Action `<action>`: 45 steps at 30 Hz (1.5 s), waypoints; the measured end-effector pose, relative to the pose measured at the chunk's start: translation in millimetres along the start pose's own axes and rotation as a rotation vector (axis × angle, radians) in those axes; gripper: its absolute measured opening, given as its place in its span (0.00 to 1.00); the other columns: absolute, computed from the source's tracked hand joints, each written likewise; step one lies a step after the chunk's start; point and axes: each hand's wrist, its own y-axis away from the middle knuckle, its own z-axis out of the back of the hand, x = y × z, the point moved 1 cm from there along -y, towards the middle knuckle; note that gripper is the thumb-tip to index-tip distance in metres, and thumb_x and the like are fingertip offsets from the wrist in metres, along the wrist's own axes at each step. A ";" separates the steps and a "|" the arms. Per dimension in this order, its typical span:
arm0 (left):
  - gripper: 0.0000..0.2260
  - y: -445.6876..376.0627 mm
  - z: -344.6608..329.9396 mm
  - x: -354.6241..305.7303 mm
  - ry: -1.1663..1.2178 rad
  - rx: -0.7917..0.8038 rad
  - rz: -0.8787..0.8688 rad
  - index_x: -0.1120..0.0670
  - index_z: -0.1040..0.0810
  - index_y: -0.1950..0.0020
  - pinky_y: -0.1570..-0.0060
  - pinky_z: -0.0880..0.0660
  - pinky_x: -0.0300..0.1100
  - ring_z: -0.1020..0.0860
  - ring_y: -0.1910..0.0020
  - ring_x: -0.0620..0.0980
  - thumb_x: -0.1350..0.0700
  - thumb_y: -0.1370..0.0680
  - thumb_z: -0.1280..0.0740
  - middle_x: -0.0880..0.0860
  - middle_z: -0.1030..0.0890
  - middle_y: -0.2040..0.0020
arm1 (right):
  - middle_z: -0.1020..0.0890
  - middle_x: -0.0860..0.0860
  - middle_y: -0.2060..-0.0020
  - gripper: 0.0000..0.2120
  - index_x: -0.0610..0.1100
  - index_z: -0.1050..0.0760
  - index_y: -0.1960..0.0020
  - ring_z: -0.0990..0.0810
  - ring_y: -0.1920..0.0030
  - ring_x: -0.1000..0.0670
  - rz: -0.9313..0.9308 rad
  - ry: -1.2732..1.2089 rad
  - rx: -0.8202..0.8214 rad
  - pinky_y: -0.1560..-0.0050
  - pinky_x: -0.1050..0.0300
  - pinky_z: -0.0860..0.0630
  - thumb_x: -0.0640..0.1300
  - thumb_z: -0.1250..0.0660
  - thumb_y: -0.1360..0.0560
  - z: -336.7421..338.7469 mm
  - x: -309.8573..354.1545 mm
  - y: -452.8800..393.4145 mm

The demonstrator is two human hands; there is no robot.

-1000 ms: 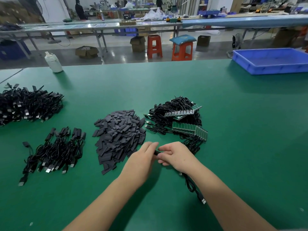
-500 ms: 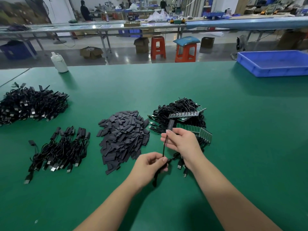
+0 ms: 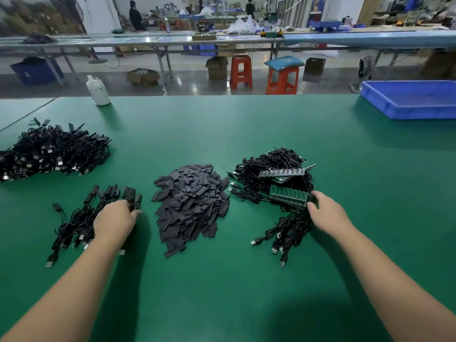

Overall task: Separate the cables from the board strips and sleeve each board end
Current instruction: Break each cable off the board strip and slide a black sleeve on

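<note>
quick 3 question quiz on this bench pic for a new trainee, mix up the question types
1. True or false: the pile of dark sleeves lies between the left hand and the right hand.
2. Which does the right hand reach? A) the blue tray B) the green board strip on the cable tangle C) the white bottle
3. Fill in: the left hand rests on the small batch of cables with ____ ends.

Key: 1 true; 2 B; 3 sleeved
</note>
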 end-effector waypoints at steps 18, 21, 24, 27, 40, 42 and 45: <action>0.11 58.1 18.7 -104.6 0.222 -0.159 -0.473 0.51 0.19 0.40 0.66 0.27 0.41 0.24 0.61 0.48 0.54 0.21 0.35 0.51 0.19 0.47 | 0.18 0.58 0.62 0.05 0.52 0.18 0.50 0.18 0.59 0.48 0.254 -0.145 -0.077 0.62 0.64 0.29 0.49 0.33 0.21 34.5 31.1 22.8; 0.13 104.2 31.5 -171.0 0.503 0.081 -0.715 0.46 0.20 0.38 0.46 0.24 0.42 0.21 0.49 0.44 0.48 0.21 0.34 0.44 0.17 0.46 | 0.18 0.60 0.61 0.06 0.52 0.17 0.48 0.19 0.61 0.51 0.328 -0.140 -0.070 0.64 0.64 0.30 0.50 0.33 0.20 36.4 50.3 32.5; 0.17 139.4 36.0 -222.7 0.714 0.306 -0.749 0.45 0.23 0.33 0.44 0.27 0.36 0.22 0.51 0.40 0.45 0.21 0.34 0.41 0.17 0.45 | 0.16 0.56 0.56 0.07 0.50 0.16 0.48 0.20 0.55 0.51 0.392 -0.126 -0.086 0.56 0.59 0.30 0.49 0.32 0.21 35.6 66.1 40.3; 0.08 153.0 37.4 -247.2 0.721 0.253 -0.762 0.51 0.19 0.48 0.62 0.31 0.41 0.27 0.66 0.43 0.49 0.20 0.35 0.47 0.20 0.64 | 0.17 0.55 0.57 0.06 0.49 0.16 0.49 0.23 0.56 0.54 0.403 -0.150 -0.107 0.55 0.60 0.34 0.48 0.31 0.23 34.6 72.3 44.3; 0.18 164.4 29.3 -256.4 0.731 0.039 -0.571 0.49 0.34 0.70 0.70 0.37 0.46 0.32 0.72 0.50 0.52 0.20 0.35 0.48 0.31 0.75 | 0.18 0.50 0.60 0.08 0.45 0.16 0.55 0.22 0.58 0.49 0.369 -0.159 -0.236 0.57 0.56 0.28 0.46 0.32 0.22 23.7 80.8 51.0; 0.18 168.4 28.0 -259.3 0.753 0.022 -0.537 0.51 0.33 0.69 0.70 0.36 0.47 0.31 0.71 0.52 0.51 0.20 0.36 0.49 0.30 0.75 | 0.18 0.48 0.60 0.09 0.44 0.16 0.56 0.21 0.57 0.47 0.345 -0.139 -0.268 0.56 0.54 0.27 0.45 0.33 0.21 20.3 82.7 52.0; 0.17 171.7 25.7 -263.3 0.772 0.040 -0.510 0.56 0.29 0.67 0.67 0.29 0.50 0.27 0.69 0.55 0.51 0.20 0.36 0.52 0.25 0.73 | 0.20 0.48 0.58 0.10 0.43 0.17 0.55 0.23 0.56 0.47 0.321 -0.095 -0.300 0.57 0.55 0.30 0.45 0.34 0.20 16.3 81.4 51.4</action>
